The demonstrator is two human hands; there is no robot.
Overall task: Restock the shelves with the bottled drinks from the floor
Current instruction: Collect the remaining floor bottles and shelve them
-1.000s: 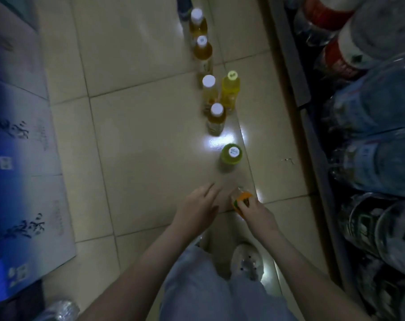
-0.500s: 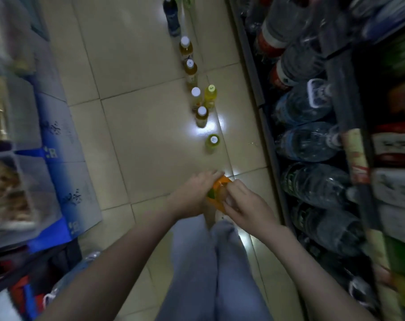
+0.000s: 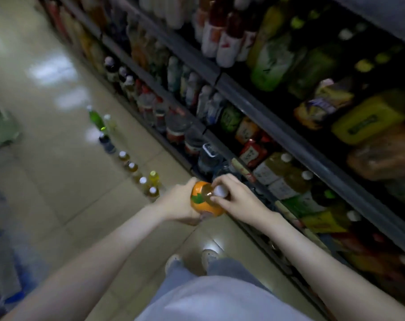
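I hold an orange-labelled bottle (image 3: pixel 203 201) with a white cap in front of me, above the floor and close to the shelves (image 3: pixel 261 112). My left hand (image 3: pixel 178 205) grips its body from the left and below. My right hand (image 3: pixel 236 198) pinches the neck just under the cap. A row of several bottled drinks (image 3: pixel 136 170) stands on the tiled floor, running away to the upper left, with yellow, amber, dark blue and green bottles among them.
The shelving fills the right side, packed with water bottles, juice and bagged goods on several levels. Blue boxes (image 3: pixel 2 262) sit at the left edge. My feet (image 3: pixel 192 260) stand on the tiles beside the lowest shelf.
The bottle has come up off the floor. My left hand has closed round its body, and the view has swung up from the floor to the shelves.
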